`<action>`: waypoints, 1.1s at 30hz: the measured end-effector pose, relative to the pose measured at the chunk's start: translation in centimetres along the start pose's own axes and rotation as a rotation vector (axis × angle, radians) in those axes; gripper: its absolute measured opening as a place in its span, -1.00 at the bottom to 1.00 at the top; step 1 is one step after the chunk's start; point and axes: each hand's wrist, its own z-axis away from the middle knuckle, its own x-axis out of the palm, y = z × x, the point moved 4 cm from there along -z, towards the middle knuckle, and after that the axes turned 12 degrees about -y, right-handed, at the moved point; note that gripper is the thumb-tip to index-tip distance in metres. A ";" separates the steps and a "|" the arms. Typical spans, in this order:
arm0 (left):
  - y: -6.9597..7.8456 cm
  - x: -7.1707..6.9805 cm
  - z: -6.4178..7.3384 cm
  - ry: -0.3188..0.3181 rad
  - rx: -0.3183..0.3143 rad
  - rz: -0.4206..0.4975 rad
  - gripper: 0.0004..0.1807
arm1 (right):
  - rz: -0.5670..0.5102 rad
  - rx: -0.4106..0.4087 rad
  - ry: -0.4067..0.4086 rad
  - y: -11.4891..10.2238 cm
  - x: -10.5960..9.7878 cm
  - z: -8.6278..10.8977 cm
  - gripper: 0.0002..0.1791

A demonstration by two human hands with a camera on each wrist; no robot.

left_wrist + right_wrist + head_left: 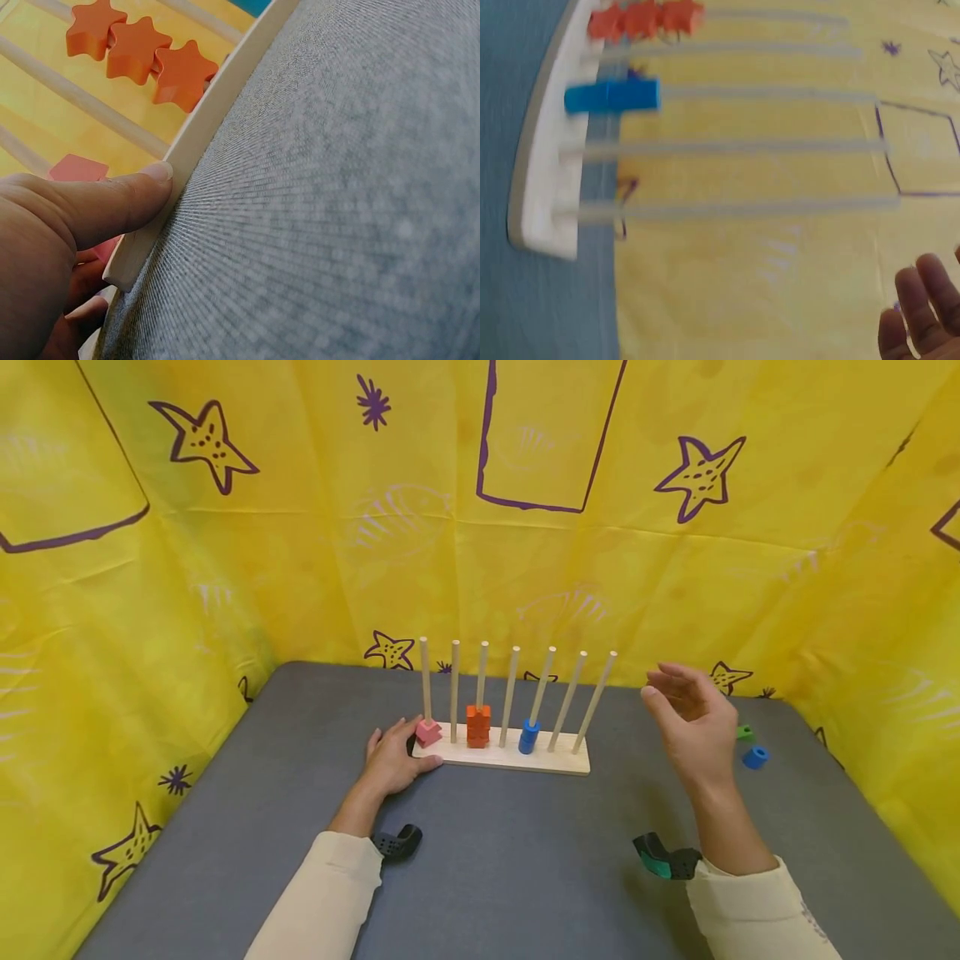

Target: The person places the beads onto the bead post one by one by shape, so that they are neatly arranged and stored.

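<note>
A wooden peg board point(555, 763) with several upright rods stands on the grey table. My left hand point(393, 762) grips its left end, the thumb point(127, 201) lying along the front edge and the other fingers partly hidden behind. Pink pieces point(428, 734) sit low on the leftmost rod, close to that hand. Three orange stars point(139, 50) are stacked on the third rod, and blue cylinders point(613, 96) on the fifth. To the right of the board my right hand point(699, 731) is raised in the air, fingers loosely bent, holding nothing.
A loose blue cylinder point(756, 757) and a green piece point(743, 732), partly covered by the right hand, lie on the table point(510, 868) at the right. Yellow cloth point(315, 577) with starfish drawings hangs behind and at both sides.
</note>
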 end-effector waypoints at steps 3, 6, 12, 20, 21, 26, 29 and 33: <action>0.0 0.0 0.0 -0.003 0.000 0.001 -0.07 | 0.057 0.023 0.037 0.5 -2.0 0.0 -0.66; 0.1 0.1 0.0 -0.002 0.002 0.007 -0.07 | 0.094 0.059 0.086 1.4 -4.0 0.2 -0.66; 0.1 0.2 0.0 0.001 0.004 0.007 -0.08 | 0.003 0.132 0.243 3.3 -8.3 0.9 -0.65; 0.0 0.3 0.1 0.002 0.003 0.007 -0.08 | -0.131 0.179 0.389 6.6 -11.9 1.4 -0.71; 0.0 0.2 0.1 0.004 0.004 0.008 -0.08 | -0.125 0.198 0.405 7.1 -12.2 1.5 -0.73; 0.0 0.1 0.1 0.009 0.012 0.010 -0.08 | -0.117 0.413 0.430 10.1 -13.6 2.0 -0.78; 0.0 0.1 0.0 0.005 0.013 0.008 -0.08 | -0.118 0.568 0.388 11.7 -14.4 2.6 -0.75; -0.1 0.0 0.0 0.007 0.013 0.010 -0.08 | -0.059 0.695 0.278 13.6 -14.8 3.3 -0.68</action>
